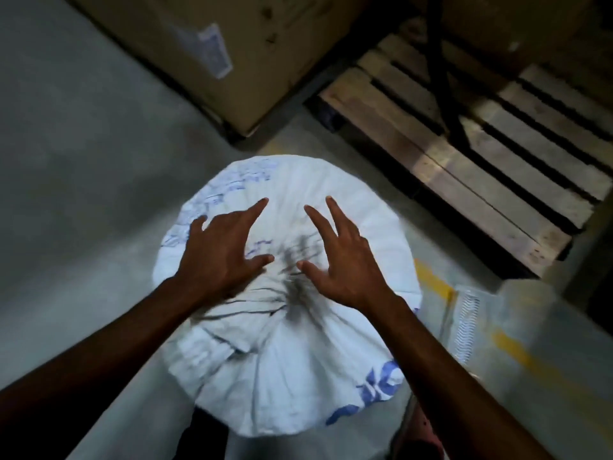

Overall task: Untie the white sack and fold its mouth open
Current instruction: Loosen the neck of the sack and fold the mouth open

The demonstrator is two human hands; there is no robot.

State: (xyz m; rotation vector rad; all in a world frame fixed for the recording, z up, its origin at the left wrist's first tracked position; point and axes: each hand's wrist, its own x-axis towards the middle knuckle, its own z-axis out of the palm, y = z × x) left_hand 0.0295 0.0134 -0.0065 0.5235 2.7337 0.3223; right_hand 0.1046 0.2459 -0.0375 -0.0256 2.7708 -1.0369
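While the white sack (285,327) stands on grey concrete floor (83,161), left hand (219,257) and right hand (341,260) are spread over its gathered mouth, apparently not gripping; pallet (464,154) and cardboard box (232,44) stand behind.

Counted from my remote view: one white sack (292,376), gathered at its top. Two hands over it, the left hand (217,257) and the right hand (345,263), both with fingers spread, neither gripping. One wooden pallet (464,161) upper right. I logged one cardboard box (205,51) for certain; a second box at top right was too dim to confirm.
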